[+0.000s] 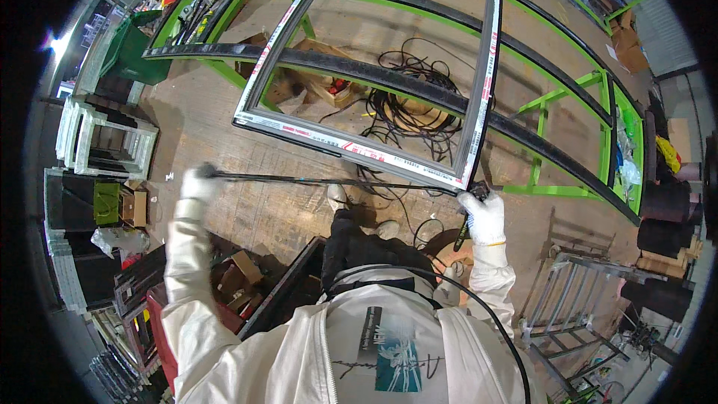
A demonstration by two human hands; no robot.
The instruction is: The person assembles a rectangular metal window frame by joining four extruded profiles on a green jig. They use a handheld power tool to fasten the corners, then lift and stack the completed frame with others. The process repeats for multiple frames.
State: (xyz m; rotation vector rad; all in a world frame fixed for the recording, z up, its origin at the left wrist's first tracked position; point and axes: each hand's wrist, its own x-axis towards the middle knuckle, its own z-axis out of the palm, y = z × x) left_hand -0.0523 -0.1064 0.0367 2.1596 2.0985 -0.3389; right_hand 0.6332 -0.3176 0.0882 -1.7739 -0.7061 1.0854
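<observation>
A window frame (387,154) with pale profiles and printed protective film lies across a green-framed workbench, its near right corner by my right hand. My left hand (196,185), in a white glove and blurred, grips one end of a long black sealing strip (314,180). The strip runs taut, roughly level, to the frame's near right corner. There my right hand (486,217), also gloved, is closed around a dark hand tool whose handle (461,234) shows below the palm. Its fingers touch the corner and hide the tool's working end and the strip's far end.
Black-padded rails (370,70) of the bench bow across the view. Coiled black cable (415,106) lies on the floor beneath. To the left stand stacked white frames (109,137); a dark bin (286,286) sits near my legs. A metal rack (572,292) is at right.
</observation>
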